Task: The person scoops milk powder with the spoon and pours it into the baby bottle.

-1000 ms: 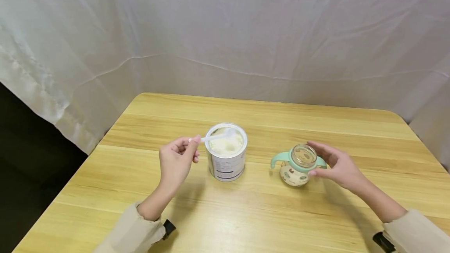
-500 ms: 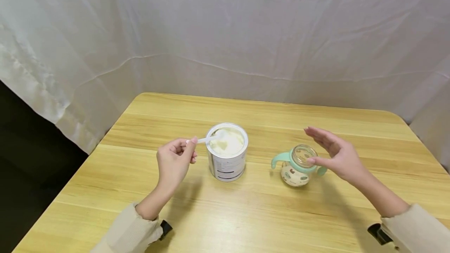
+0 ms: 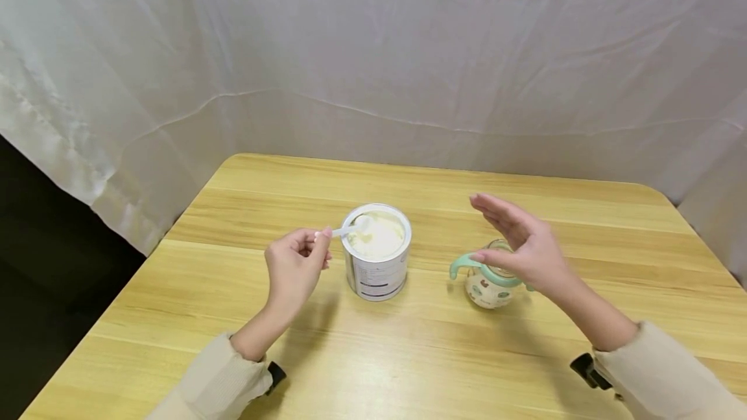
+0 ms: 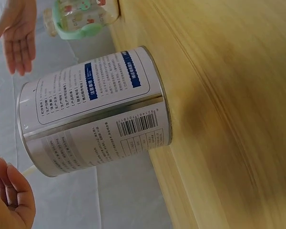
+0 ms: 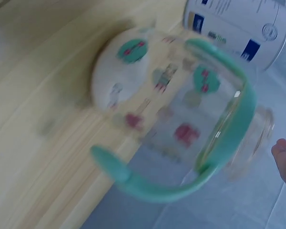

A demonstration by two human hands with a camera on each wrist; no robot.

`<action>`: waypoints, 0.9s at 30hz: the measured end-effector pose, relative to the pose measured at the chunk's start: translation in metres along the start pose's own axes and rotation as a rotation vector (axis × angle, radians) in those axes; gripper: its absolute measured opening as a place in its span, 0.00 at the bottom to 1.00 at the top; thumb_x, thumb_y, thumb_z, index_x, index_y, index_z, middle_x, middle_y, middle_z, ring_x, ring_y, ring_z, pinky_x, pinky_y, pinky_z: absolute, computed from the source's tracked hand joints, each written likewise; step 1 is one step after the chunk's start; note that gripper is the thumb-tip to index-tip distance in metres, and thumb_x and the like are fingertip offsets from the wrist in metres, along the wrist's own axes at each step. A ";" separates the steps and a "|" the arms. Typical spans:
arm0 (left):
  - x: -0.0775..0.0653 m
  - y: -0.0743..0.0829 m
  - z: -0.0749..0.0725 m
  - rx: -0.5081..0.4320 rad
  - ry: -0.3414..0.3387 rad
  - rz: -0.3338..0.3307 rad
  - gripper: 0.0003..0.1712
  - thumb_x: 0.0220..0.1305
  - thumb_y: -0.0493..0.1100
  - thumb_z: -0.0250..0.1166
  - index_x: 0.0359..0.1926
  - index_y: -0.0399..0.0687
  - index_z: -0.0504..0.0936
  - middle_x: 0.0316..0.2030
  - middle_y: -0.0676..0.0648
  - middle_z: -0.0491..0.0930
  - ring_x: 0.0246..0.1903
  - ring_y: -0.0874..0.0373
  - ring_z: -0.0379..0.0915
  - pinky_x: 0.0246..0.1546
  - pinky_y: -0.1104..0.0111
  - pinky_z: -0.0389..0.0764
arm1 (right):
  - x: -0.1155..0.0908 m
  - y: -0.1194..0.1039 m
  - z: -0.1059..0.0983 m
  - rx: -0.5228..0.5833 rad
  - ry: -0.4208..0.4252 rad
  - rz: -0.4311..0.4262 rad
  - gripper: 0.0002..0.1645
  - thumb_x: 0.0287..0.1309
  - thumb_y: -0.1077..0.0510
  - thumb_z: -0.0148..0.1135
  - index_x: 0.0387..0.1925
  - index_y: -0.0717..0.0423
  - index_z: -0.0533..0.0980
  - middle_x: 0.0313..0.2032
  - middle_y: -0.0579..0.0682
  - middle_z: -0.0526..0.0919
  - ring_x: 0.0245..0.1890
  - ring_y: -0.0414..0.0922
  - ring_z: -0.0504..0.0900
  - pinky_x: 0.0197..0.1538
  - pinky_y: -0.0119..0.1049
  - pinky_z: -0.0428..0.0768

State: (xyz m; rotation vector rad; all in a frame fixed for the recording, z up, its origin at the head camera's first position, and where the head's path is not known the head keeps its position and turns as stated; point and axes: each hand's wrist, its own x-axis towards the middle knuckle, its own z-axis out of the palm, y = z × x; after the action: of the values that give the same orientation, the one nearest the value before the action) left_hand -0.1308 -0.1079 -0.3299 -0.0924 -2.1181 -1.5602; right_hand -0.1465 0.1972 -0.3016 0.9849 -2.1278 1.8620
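Note:
My left hand [image 3: 294, 268] pinches the end of a white scoop [image 3: 345, 231] between thumb and fingers. The scoop's bowl lies over pale milk powder [image 3: 385, 235] in an uncovered can [image 3: 378, 280], within its rim. To the right, a clear baby bottle [image 3: 487, 293] with mint-green handles and printed pictures stands upright without a cap. White powder [image 5: 121, 71] fills the lower part of it. Above the bottle hovers my right hand [image 3: 525, 248], fingers stretched out and thumb apart, holding nothing; it hides part of the bottle's mouth.
Both containers stand on a light wood table [image 3: 408, 355]. A pale curtain [image 3: 373, 70] hangs behind the table and along its left side. Each sleeve has a black device [image 3: 589, 370] at the cuff.
My right hand has let go of the bottle, risen and moved left over it. The scoop has shifted slightly left within the can's mouth. Bottle and can stay in place.

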 end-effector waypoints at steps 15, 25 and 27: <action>-0.004 -0.001 0.006 0.174 0.002 0.258 0.08 0.55 0.31 0.63 0.21 0.33 0.80 0.12 0.44 0.78 0.10 0.64 0.71 0.10 0.81 0.72 | 0.005 0.021 0.054 -0.166 0.033 0.236 0.46 0.40 0.68 0.72 0.63 0.68 0.61 0.63 0.63 0.65 0.66 0.54 0.63 0.64 0.20 0.62; -0.007 -0.002 0.011 0.289 -0.021 0.428 0.10 0.52 0.29 0.65 0.17 0.35 0.77 0.12 0.46 0.76 0.12 0.64 0.69 0.13 0.83 0.70 | 0.007 0.038 0.075 -0.153 0.029 0.337 0.50 0.42 0.64 0.72 0.66 0.67 0.56 0.66 0.61 0.62 0.68 0.54 0.60 0.69 0.39 0.59; -0.008 -0.002 0.012 0.309 -0.026 0.453 0.10 0.52 0.29 0.66 0.17 0.36 0.77 0.12 0.46 0.76 0.13 0.64 0.69 0.13 0.83 0.70 | 0.008 0.042 0.079 -0.155 0.026 0.349 0.52 0.42 0.63 0.73 0.66 0.67 0.55 0.66 0.61 0.61 0.68 0.54 0.60 0.69 0.41 0.58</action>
State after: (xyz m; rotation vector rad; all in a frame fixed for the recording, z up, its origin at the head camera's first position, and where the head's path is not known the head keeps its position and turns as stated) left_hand -0.1284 -0.0957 -0.3375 -0.4523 -2.1403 -0.9683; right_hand -0.1522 0.1218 -0.3493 0.5836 -2.5125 1.7962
